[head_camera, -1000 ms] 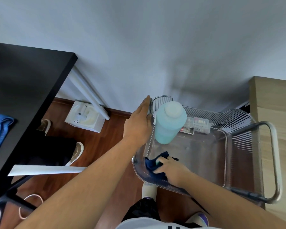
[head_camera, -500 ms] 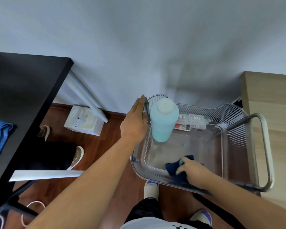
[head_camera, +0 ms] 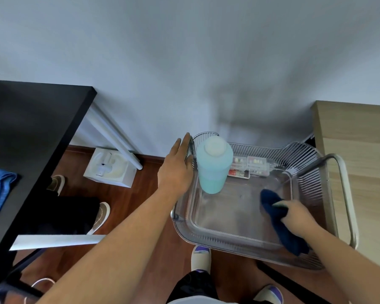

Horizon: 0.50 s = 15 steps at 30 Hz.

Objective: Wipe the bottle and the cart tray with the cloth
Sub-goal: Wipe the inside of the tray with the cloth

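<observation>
By a grey wall [head_camera: 184,62] and a black surface [head_camera: 31,119], the cart tray [head_camera: 217,242] is standing over wooden floor [head_camera: 140,194], with the turquoise bottle [head_camera: 214,170] upright in its far-left corner. The right hand [head_camera: 298,216] is holding the blue cloth [head_camera: 272,205] in its grip against the tray's bottom. The left hand [head_camera: 176,172], grip wide, is resting on the left rim.

The left hand [head_camera: 176,172] is flat, fingers straight, arm reaching forward. The right hand [head_camera: 296,216] grips the cloth [head_camera: 291,239].

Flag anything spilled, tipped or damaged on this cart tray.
Nothing stands out. The bottle stands upright in the tray, clear boxes sit by its far wall, and the right hand holds the cloth on its floor.
</observation>
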### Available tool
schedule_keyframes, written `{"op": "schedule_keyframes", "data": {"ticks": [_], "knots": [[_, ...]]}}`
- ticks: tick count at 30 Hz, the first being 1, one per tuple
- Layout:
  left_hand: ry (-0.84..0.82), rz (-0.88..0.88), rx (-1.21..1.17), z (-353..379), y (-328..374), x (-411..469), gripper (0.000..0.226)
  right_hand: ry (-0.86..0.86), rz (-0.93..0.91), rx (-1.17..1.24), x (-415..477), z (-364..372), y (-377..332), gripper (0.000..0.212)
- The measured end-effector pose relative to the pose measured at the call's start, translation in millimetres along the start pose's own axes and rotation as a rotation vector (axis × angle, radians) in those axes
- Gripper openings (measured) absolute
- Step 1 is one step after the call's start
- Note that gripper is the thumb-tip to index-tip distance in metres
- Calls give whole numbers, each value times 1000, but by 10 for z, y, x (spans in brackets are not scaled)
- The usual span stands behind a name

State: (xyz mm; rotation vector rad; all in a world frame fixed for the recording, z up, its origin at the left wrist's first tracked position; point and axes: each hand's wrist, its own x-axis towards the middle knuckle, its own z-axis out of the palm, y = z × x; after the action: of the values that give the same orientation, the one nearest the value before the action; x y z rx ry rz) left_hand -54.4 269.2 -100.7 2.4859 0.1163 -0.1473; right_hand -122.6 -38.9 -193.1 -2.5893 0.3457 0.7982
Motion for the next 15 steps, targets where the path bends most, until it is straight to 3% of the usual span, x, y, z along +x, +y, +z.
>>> {"op": "schedule_keyframes", "data": {"ticks": [3,7,11,15], "knots": [[3,6,-15,9,-4,15,54,-18,88,22,35,46,-231,50],[7,14,-15,9,-33,11,54,-167,-192,-57,-189,470,-841,55],[15,30,-11,5,-62,28,54,-433,-284,-105,-296,595,-1170,41],[28,55,-8,13,-109,43,55,-390,-224,-238,-17,258,-1000,45]]}}
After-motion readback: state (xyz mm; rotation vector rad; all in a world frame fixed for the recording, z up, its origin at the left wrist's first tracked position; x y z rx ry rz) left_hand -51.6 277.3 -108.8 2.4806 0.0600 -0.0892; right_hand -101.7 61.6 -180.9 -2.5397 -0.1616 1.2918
